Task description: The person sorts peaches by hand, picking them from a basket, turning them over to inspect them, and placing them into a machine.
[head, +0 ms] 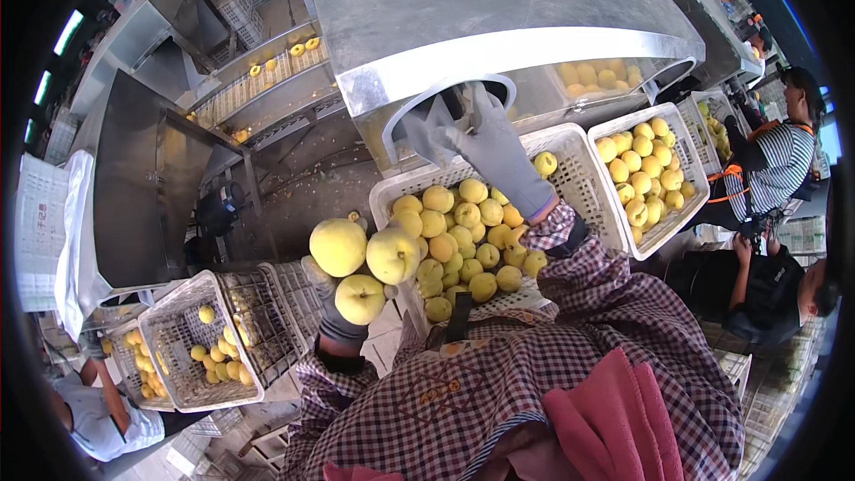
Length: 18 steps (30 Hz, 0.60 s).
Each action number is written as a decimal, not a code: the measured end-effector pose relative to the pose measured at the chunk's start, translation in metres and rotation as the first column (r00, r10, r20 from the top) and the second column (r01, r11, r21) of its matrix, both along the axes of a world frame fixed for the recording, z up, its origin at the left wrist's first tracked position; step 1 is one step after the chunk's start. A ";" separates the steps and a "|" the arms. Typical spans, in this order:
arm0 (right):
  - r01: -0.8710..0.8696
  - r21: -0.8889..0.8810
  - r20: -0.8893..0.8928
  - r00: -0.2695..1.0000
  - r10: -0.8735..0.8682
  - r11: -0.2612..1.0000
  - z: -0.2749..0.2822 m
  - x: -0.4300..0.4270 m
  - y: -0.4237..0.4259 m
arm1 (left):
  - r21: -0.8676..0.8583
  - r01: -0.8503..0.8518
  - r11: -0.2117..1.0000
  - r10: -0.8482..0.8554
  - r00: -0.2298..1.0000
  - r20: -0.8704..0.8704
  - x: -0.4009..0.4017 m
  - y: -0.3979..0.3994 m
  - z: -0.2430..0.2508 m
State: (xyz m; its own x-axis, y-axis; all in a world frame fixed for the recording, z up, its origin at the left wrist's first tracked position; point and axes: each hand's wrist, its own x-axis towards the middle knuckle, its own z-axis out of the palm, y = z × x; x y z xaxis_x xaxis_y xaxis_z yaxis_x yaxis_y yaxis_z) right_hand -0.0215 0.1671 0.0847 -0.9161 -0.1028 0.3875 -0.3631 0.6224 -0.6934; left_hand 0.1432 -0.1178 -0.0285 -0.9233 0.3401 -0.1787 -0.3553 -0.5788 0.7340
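My left hand point(334, 304), in a dark grey glove, holds three yellow peaches point(360, 299) over the left edge of a plastic crate. In a lighter grey glove, my right hand point(501, 153) reaches into the round opening point(449, 103) at the front of a steel machine point(507, 0); its fingertips are partly hidden and whether they hold anything cannot be seen. Grey flaps hang in that opening. Below my hands, the white perforated crate point(574, 180) holds many yellow peaches point(467, 240) close to my checked apron.
On the right stands another crate point(698, 197) of peaches, with a person in a striped shirt point(778, 170) and a person in black point(761, 294) beyond. Crates point(150, 341) with peaches and a person in light clothing point(113, 407) are at left. A conveyor point(234, 100) carries fruit behind.
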 end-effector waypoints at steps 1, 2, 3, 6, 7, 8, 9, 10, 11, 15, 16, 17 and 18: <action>-0.093 -0.012 -0.031 0.995 0.093 0.996 0.004 0.029 -0.001 | 0.225 -0.191 0.956 0.170 0.979 0.108 -0.014 0.016 0.012; -0.209 -0.170 0.267 0.931 0.249 0.963 0.013 0.059 -0.006 | 0.374 -0.180 0.910 0.111 0.974 0.199 -0.024 0.026 0.025; -0.266 -0.358 0.505 0.751 0.426 0.895 0.019 0.084 -0.013 | 0.506 -0.189 0.841 0.048 0.959 0.279 -0.026 0.029 0.037; -0.378 -0.113 0.380 0.838 0.391 0.919 -0.003 0.106 -0.029 | 0.372 -0.131 0.919 0.050 0.974 0.219 -0.028 0.030 0.034; -0.372 -0.108 0.379 0.842 0.384 0.922 -0.006 0.105 -0.026 | 0.350 -0.129 0.928 0.060 0.977 0.203 -0.027 0.034 0.044; -0.293 -0.306 0.453 0.792 0.409 0.906 -0.008 0.099 -0.022 | 0.355 -0.121 0.927 0.052 0.979 0.198 -0.028 0.032 0.043; -0.190 -0.487 0.511 0.729 0.455 0.852 -0.004 0.097 -0.022 | 0.403 -0.016 0.915 -0.062 0.982 0.180 -0.027 0.025 0.044; -0.016 -0.636 0.638 0.551 0.538 0.771 0.009 0.099 -0.018 | 0.448 0.088 0.890 -0.174 0.972 0.155 -0.026 0.021 0.045; -0.018 -0.635 0.637 0.554 0.536 0.773 0.010 0.104 -0.018 | 0.449 0.090 0.889 -0.175 0.973 0.152 -0.024 0.020 0.045; -0.401 -0.271 0.356 0.803 0.478 0.875 0.028 0.117 -0.011 | 0.282 -0.023 0.959 -0.018 0.990 0.140 -0.025 0.035 0.065; -0.443 -0.212 0.338 0.803 0.490 0.871 0.032 0.116 -0.010 | 0.356 -0.040 0.934 -0.019 0.987 0.161 -0.027 0.037 0.066; -0.482 -0.152 0.321 0.802 0.505 0.863 0.035 0.114 -0.009 | 0.428 -0.059 0.902 -0.022 0.983 0.182 -0.028 0.037 0.067; -0.493 -0.157 0.326 0.792 0.516 0.856 0.035 0.108 -0.011 | 0.432 -0.055 0.900 -0.023 0.984 0.174 -0.031 0.037 0.067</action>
State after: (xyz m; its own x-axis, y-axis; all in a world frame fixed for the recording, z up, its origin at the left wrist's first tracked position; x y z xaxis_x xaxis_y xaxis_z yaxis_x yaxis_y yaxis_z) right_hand 0.0861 0.1566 0.1200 -0.8145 -0.5748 0.0784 -0.3446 0.3708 -0.8624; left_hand 0.1124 -0.0808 0.0390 -0.8980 0.4050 -0.1721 -0.4400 -0.8319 0.3380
